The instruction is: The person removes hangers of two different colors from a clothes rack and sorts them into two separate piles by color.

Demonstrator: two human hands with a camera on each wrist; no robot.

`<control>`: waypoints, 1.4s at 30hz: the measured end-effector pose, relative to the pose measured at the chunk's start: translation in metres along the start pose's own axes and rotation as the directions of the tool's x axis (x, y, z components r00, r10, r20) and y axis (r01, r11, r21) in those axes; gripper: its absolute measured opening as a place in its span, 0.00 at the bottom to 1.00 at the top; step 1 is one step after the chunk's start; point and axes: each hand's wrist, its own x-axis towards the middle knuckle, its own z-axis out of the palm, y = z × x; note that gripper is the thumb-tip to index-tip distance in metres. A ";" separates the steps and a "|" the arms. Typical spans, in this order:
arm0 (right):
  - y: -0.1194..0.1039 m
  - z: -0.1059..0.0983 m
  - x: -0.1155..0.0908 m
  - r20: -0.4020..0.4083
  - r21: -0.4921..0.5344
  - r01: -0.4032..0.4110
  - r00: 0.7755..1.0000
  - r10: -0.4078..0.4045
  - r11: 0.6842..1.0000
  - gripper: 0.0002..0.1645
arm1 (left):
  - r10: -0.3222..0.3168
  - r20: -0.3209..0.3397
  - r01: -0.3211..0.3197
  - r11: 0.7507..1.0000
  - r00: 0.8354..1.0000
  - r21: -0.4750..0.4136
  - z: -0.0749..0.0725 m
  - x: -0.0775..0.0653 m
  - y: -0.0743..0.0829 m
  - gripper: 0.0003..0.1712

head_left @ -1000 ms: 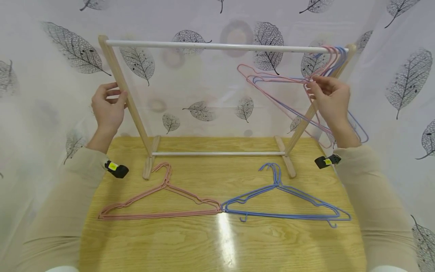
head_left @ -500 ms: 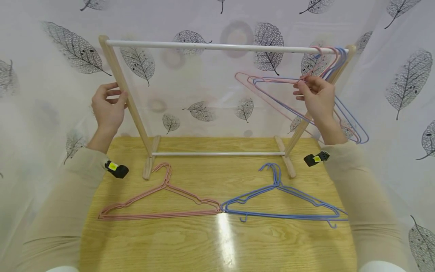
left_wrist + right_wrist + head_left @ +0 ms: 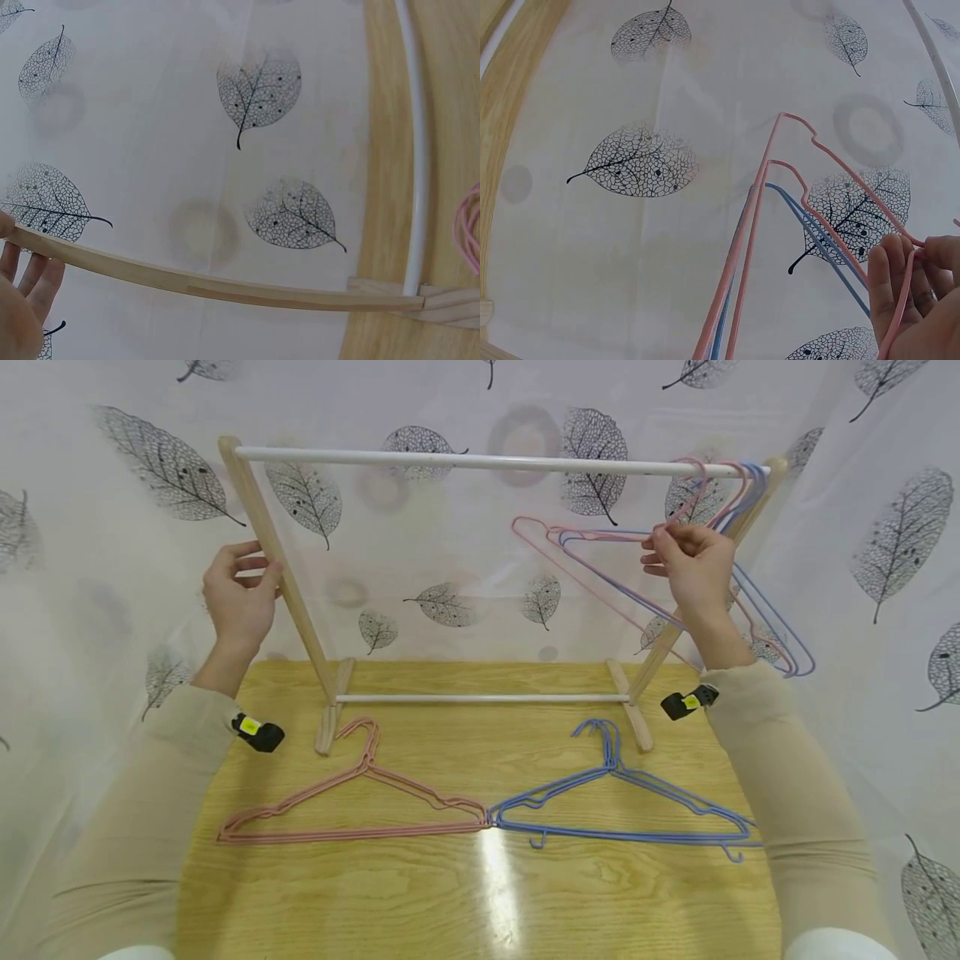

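Note:
At the rack's left side, my left hand (image 3: pixel 240 597) holds the wooden post (image 3: pixel 298 610), its thumb in front and fingers behind. My right hand (image 3: pixel 697 568) pinches a pink hanger (image 3: pixel 855 180) just below its hook, between thumb and fingers. That hanger's hook sits over the white top rod (image 3: pixel 487 462) near the right end. To its right, another pink hanger and blue hangers (image 3: pixel 756 489) hang close together against the right post. Part of the hangers is hidden behind my right hand and forearm.
On the wooden table (image 3: pixel 405 902) lie stacked pink hangers (image 3: pixel 367 837) at left and stacked blue hangers (image 3: pixel 622 837) at right, ends meeting in the middle. A white lower bar (image 3: pixel 480 698) joins the rack's feet. A leaf-patterned sheet (image 3: pixel 465 552) hangs behind.
My right hand has moved left, sliding the pinched pink hanger along the rod away from the others. My left hand stays on the post.

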 end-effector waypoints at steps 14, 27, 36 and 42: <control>-0.029 0.002 -0.005 -0.020 0.084 0.045 0.999 -0.044 0.995 0.09 | 0.016 -0.011 -0.016 1.000 1.000 -0.011 0.001 -0.001 -0.001 0.19; -0.023 0.020 -0.041 0.111 0.068 -0.015 0.994 0.007 0.998 0.09 | 0.010 -0.019 -0.010 0.999 1.000 -0.035 0.001 0.000 -0.003 0.19; 0.010 0.040 -0.069 0.188 0.047 -0.032 0.982 0.022 0.998 0.05 | 0.004 -0.018 -0.005 1.000 1.000 -0.029 0.000 0.000 -0.001 0.19; 0.039 0.057 -0.090 0.256 -0.006 -0.098 0.962 0.097 0.995 0.05 | 0.007 -0.019 -0.008 0.999 1.000 -0.041 0.000 0.000 -0.002 0.18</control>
